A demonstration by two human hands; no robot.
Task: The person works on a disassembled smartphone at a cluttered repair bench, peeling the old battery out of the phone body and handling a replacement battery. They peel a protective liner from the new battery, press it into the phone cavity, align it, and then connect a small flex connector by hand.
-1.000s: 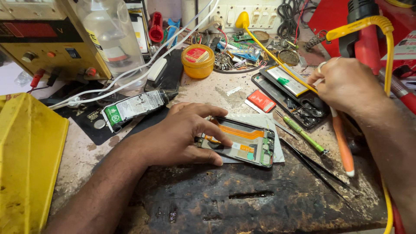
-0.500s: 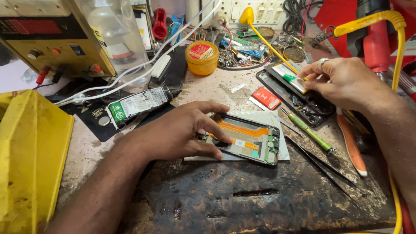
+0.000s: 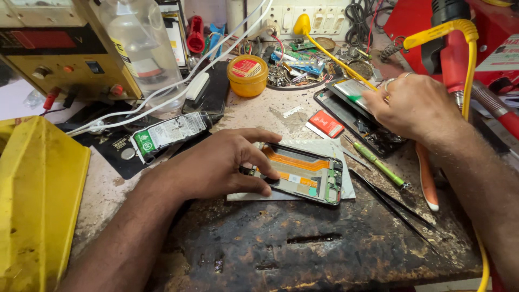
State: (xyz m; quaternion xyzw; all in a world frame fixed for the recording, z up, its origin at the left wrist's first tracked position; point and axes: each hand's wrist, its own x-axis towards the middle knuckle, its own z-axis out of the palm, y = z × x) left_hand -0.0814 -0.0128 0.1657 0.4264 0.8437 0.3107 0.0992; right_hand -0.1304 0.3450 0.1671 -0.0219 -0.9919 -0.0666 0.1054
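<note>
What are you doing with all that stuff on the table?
A person is working on an opened phone that lies on a worn workbench. The left hand presses down on the phone's near end and holds it flat. The right hand reaches over a second, dark phone farther back. A green screwdriver and black tweezers lie between them, untouched.

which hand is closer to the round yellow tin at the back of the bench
Left, though not by much. The left hand rests on the opened phone, below the yellow tin. The right hand is well off to the tin's right, over the dark tray.
</note>
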